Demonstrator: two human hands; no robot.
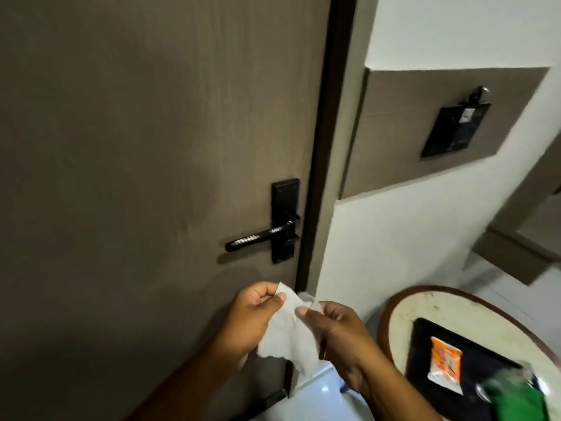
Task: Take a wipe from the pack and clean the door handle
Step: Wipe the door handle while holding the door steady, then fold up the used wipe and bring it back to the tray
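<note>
A white wipe hangs between both hands below the door handle. My left hand pinches its upper left corner and my right hand pinches its upper right edge. The black lever door handle sticks out to the left from a black plate on the brown door, a little above my hands and not touched. A blurred green pack lies at the lower right, on a black tray.
A round table with a brown rim stands at the lower right, holding a black tray with an orange and white sachet. A black card holder hangs on the wall panel right of the dark door frame.
</note>
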